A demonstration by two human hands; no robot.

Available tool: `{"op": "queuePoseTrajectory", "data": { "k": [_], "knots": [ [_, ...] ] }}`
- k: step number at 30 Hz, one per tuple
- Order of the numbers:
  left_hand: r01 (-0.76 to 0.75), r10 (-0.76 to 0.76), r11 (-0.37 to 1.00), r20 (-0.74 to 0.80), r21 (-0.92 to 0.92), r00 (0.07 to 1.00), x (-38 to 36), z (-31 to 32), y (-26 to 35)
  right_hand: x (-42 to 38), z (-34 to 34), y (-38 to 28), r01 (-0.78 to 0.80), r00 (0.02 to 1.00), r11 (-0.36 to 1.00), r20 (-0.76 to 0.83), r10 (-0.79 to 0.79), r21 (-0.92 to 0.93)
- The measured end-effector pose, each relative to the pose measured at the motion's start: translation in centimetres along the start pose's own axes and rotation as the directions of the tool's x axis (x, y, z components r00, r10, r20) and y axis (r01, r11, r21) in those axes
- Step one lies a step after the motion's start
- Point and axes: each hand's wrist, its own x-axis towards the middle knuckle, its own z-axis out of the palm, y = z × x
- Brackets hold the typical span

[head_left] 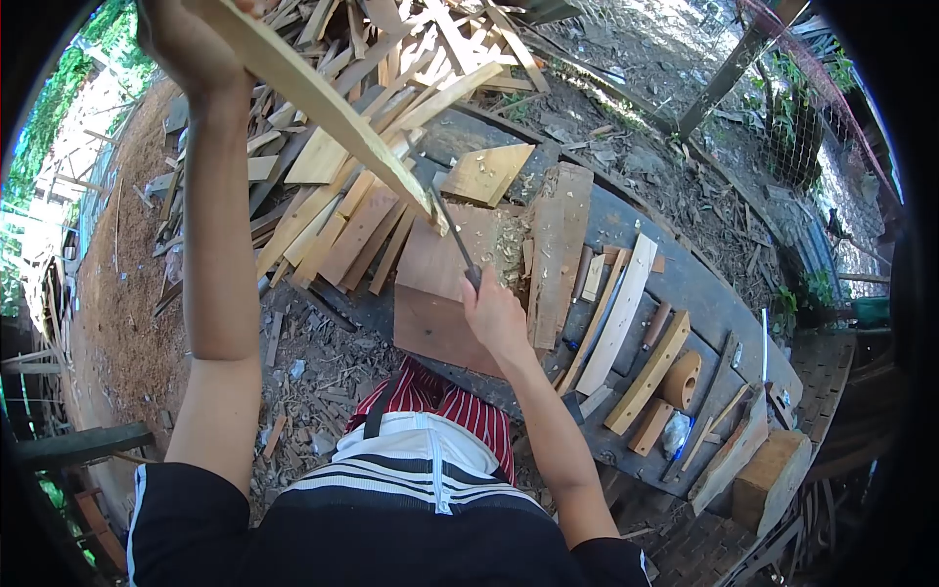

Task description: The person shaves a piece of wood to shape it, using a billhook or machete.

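At the top left, my left hand (196, 49) is closed on a long pale wooden strip (323, 103), partly cut off by the frame's edge. The strip slants down to the right, its rough-cut lower end over a brown wooden block (440, 318). My right hand (496, 318) grips the dark handle of a knife (455, 235). Its narrow blade points up and away, right beside the strip's lower end. Pale shavings (509, 245) lie on the block, and an angled light wood piece (489, 174) rests just beyond it.
A heap of wood offcuts (362, 225) spreads to the left and behind the block. On the dark workbench (626, 386) to the right lie several wood strips, a brown cylindrical handle (656, 326) and a rounded wooden piece with a hole (682, 380). Sawdust (127, 293) covers ground at left.
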Motion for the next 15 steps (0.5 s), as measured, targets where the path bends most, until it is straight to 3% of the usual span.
{"op": "queuePoseTrajectory", "data": {
  "k": [2, 3, 5, 6, 7, 8, 10, 13, 15],
  "knots": [
    [0.112, 0.023, 0.905, -0.31, 0.41, 0.95, -0.3, 9.6, 2.6, 0.8, 1.8, 3.3, -0.06, 0.998, 0.997, 0.003, 0.061, -0.05],
    [0.143, -0.052, 0.898, -0.222, 0.417, 0.974, -0.4, 9.3, 3.2, 0.8, 2.3, 4.3, -0.14, 0.987, 0.988, 0.09, 0.135, 0.058],
    [0.125, -0.047, 0.9, -0.191, 0.417, 0.98, -0.4, 9.3, 3.1, 1.5, 1.7, 4.1, -0.211, 0.967, 0.965, 0.179, 0.183, 0.156],
    [0.118, -0.053, 0.902, -0.165, 0.416, 0.985, -0.6, 9.3, 3.2, 1.2, 0.0, 2.4, -0.32, 0.921, 0.914, 0.307, 0.238, 0.25],
    [0.12, -0.053, 0.899, -0.167, 0.421, 0.985, -0.7, 9.5, 3.3, 0.9, -1.6, 0.9, -0.433, 0.857, 0.841, 0.436, 0.274, 0.324],
    [0.112, -0.018, 0.886, -0.207, 0.449, 0.978, -0.8, 9.8, 3.3, 0.8, -2.5, 0.0, -0.436, 0.854, 0.839, 0.442, 0.274, 0.324],
    [0.119, 0.005, 0.871, -0.251, 0.476, 0.968, -0.8, 9.9, 3.5, 0.5, -4.4, -1.9, -0.155, 0.974, 0.893, 0.216, 0.066, 0.423],
    [0.144, -0.054, 0.864, -0.195, 0.483, 0.979, -0.6, 8.5, 4.4, -0.5, -9.8, -7.4, -0.041, 0.987, 0.865, 0.153, -0.043, 0.501],
    [0.152, -0.07, 0.873, -0.19, 0.463, 0.979, -0.5, 8.2, 4.5, -0.5, -10.5, -8.8, 0.257, 0.966, 0.856, -0.137, -0.219, 0.448]
  ]
}}
